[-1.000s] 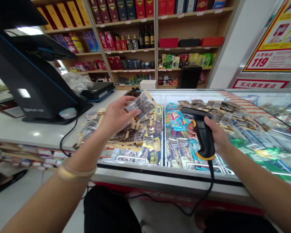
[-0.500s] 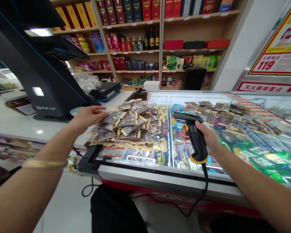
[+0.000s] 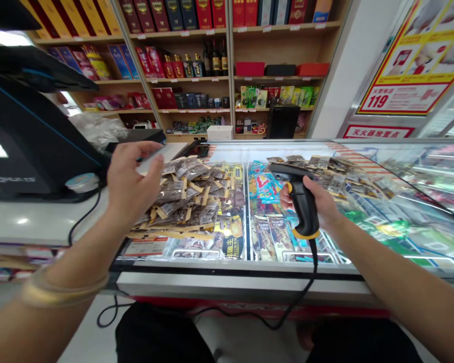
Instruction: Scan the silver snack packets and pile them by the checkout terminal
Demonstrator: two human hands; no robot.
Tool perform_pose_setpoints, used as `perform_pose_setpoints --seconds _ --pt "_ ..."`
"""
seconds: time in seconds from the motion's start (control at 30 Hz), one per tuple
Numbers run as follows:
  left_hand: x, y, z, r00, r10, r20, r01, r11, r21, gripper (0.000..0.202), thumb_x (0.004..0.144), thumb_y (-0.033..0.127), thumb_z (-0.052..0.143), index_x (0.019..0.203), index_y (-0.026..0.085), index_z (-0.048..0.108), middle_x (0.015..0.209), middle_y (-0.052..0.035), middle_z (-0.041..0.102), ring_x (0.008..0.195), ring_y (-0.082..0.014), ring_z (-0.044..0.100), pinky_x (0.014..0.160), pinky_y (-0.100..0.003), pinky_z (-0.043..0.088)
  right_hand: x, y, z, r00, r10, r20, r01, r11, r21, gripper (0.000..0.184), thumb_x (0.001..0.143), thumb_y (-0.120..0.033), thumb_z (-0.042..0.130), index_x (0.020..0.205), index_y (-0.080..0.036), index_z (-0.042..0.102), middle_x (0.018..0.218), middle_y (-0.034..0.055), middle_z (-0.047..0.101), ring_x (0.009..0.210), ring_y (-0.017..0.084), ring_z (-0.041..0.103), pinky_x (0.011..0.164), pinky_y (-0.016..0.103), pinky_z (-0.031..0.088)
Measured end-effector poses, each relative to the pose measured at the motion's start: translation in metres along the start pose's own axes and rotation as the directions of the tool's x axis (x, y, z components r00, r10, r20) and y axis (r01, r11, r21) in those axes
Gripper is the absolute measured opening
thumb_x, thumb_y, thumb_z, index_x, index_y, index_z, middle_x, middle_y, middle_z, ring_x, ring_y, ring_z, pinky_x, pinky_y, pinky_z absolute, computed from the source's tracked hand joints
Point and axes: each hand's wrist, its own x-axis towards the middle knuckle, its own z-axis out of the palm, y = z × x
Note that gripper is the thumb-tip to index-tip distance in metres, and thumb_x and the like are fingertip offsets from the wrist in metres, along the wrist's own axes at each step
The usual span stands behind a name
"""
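A black barcode scanner (image 3: 301, 201) with yellow trim is gripped by its handle in my right hand (image 3: 321, 201), its head pointing left over the freezer's glass top. My left hand (image 3: 134, 176), fingers apart and thumb out, hovers at the left edge of a heap of small clear packets (image 3: 189, 194) with tan edges; I see nothing in it. The heap lies on the glass at the left. A second, looser spread of similar packets (image 3: 336, 176) lies on the glass beyond the scanner to the right.
The chest freezer (image 3: 245, 285) holds wrapped ice creams under its glass. On the left counter (image 3: 34, 222) stands a dark checkout terminal (image 3: 34, 136), with a round tub (image 3: 82, 182) at its base. The scanner's cable (image 3: 265, 322) droops along the freezer front. Shelves of boxes and bottles (image 3: 215, 58) stand behind.
My left hand has lifted off the packet heap and its fingers have spread. The view has shifted to the right. My right hand still holds the scanner in much the same pose.
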Motion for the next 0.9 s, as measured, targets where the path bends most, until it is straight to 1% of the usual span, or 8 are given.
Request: perform_pose_setpoints --seconds 0.07,0.2,0.33,0.47,0.57,0.73,0.8,0.9 --pt "-0.008 0.034 0.023 0.989 0.103 0.109 -0.09 0.989 -0.119 0.03 0.083 0.032 0.051 0.104 0.015 0.065 0.102 -0.0096 0.063 0.098 -0.0203 0.056 0.086 -0.032 0.045 -0.006 -0.011 -0.021 0.998 -0.026 -0.049 0.025 0.999 -0.028 0.041 0.078 -0.059 0.054 0.072 -0.018 0.062 0.066 0.0041 0.046 0.061 0.017 0.043 0.059 0.032 0.04" --pt "-0.025 0.09 0.09 0.915 0.225 0.336 -0.123 0.947 -0.298 0.028 0.085 0.03 0.047 0.106 0.018 0.062 0.106 -0.008 0.063 0.106 -0.0199 0.055 0.094 -0.034 0.043 -0.022 -0.026 -0.068 0.979 -0.055 -0.198 0.047 0.998 -0.046 0.04 0.075 -0.059 0.056 0.071 -0.019 0.062 0.067 0.0046 0.048 0.063 0.017 0.044 0.059 0.032 0.042" --pt "-0.02 0.124 0.167 0.864 0.216 0.455 -0.083 0.952 -0.294 0.035 0.084 0.03 0.048 0.113 0.015 0.061 0.115 -0.0118 0.06 0.114 -0.0224 0.052 0.102 -0.035 0.039 -0.037 -0.031 -0.099 0.955 -0.057 -0.291 0.059 0.998 0.001 0.04 0.073 -0.06 0.058 0.071 -0.02 0.061 0.065 0.0038 0.048 0.062 0.017 0.045 0.059 0.032 0.043" --pt "0.005 0.142 0.232 0.804 0.126 0.581 -0.006 0.979 -0.204 0.048 0.084 0.036 0.047 0.125 0.013 0.056 0.127 -0.0155 0.055 0.125 -0.0255 0.046 0.107 -0.035 0.033 -0.041 -0.031 -0.108 0.947 -0.077 -0.313 0.104 0.992 0.07 0.04 0.073 -0.06 0.058 0.07 -0.02 0.058 0.062 0.0022 0.047 0.057 0.015 0.044 0.058 0.031 0.043" --pt "0.023 0.151 0.268 0.726 0.092 0.681 0.024 0.987 -0.158 0.056 0.086 0.046 0.044 0.135 0.02 0.049 0.138 -0.0131 0.049 0.13 -0.0272 0.043 0.108 -0.038 0.032 -0.039 -0.032 -0.106 0.948 -0.082 -0.307 0.12 0.987 0.105 0.041 0.072 -0.061 0.059 0.071 -0.019 0.058 0.061 0.0018 0.048 0.055 0.015 0.045 0.056 0.031 0.043" --pt "0.036 0.161 0.311 0.62 0.119 0.775 -0.052 0.993 -0.11 0.063 0.086 0.063 0.033 0.142 0.035 0.038 0.151 -0.0074 0.036 0.139 -0.0367 0.028 0.106 -0.06 0.022 -0.034 -0.03 -0.103 0.941 -0.113 -0.318 0.158 0.98 0.117 0.044 0.071 -0.061 0.06 0.068 -0.018 0.055 0.061 0.002 0.051 0.055 0.014 0.047 0.054 0.028 0.041" --pt "0.037 0.162 0.325 0.56 0.183 0.808 -0.129 0.983 -0.133 0.064 0.087 0.064 0.027 0.143 0.035 0.036 0.151 -0.0062 0.037 0.139 -0.0365 0.028 0.106 -0.061 0.02 -0.032 -0.029 -0.102 0.943 -0.104 -0.315 0.152 0.979 0.132 0.044 0.071 -0.061 0.061 0.068 -0.017 0.056 0.061 0.0016 0.051 0.054 0.013 0.046 0.053 0.027 0.041" --pt "0.033 0.16 0.337 0.448 0.294 0.844 -0.224 0.951 -0.213 0.063 0.087 0.062 0.026 0.143 0.035 0.036 0.146 -0.0039 0.045 0.134 -0.0316 0.039 0.109 -0.053 0.023 -0.031 -0.03 -0.1 0.951 -0.098 -0.292 0.149 0.976 0.159 0.043 0.072 -0.06 0.06 0.068 -0.017 0.056 0.061 0.0016 0.051 0.055 0.013 0.047 0.053 0.027 0.04"
